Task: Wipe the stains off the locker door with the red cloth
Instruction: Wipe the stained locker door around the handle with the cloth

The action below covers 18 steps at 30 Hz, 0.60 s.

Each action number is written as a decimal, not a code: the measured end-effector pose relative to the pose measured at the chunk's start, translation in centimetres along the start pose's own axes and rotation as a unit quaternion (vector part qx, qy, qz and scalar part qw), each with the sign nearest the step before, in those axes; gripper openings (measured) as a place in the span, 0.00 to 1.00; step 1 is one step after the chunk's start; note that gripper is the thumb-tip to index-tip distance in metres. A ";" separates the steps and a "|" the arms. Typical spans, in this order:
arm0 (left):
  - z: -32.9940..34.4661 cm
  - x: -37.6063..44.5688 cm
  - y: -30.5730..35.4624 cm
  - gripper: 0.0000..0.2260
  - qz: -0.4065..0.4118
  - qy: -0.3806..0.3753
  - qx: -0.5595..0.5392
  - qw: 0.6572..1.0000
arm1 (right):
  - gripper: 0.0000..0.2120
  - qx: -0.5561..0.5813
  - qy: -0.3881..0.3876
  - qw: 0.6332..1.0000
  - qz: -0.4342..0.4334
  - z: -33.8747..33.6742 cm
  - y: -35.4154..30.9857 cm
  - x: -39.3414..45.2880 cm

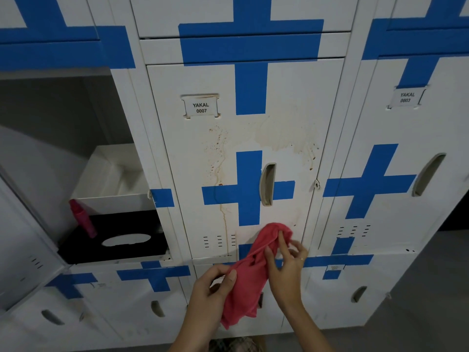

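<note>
Locker door point(243, 138), white with blue tape crosses, sat shut mid-frame, brownish stains point(276, 135) and drip trails all over it. Red cloth point(250, 278) hung bunched up at lower center, in front of the door's bottom edge.

locker room | numbered white metal lockers point(243, 158) | grey floor point(431, 288)

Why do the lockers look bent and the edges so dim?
Head view: the wide-angle lens bows the locker door and its neighbours outward; light falls off toward the corners; the red cloth and both hands look slightly soft; the stains stay readable.
</note>
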<state>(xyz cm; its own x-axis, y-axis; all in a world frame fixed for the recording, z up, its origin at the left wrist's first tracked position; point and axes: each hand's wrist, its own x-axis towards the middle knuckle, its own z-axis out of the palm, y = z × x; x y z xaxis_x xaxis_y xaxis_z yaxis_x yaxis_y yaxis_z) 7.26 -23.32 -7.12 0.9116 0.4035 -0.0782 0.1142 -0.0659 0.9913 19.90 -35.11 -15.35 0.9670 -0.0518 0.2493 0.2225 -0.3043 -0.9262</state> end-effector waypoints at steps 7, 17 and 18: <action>-0.7 -0.9 0.1 0.07 0.022 -0.082 0.088 0.993 | 0.25 0.262 -0.044 0.939 0.217 0.0 -2.8 -0.6; -1.7 -1.7 0.5 0.07 0.024 -0.099 0.121 0.987 | 0.28 0.429 0.055 0.883 0.181 -2.0 -5.6 -0.1; -1.7 -1.7 0.5 0.07 0.023 -0.094 0.118 0.988 | 0.28 0.408 0.075 0.896 0.158 -2.0 -5.8 0.2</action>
<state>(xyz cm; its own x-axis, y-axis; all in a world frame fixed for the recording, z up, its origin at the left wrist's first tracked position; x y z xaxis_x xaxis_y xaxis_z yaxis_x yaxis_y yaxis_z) 5.11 -22.47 -6.28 0.9727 0.2200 -0.0732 0.1389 -0.3000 0.9438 18.55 -35.25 -9.35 0.9839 -0.1577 -0.0837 0.0152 0.5414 -0.8406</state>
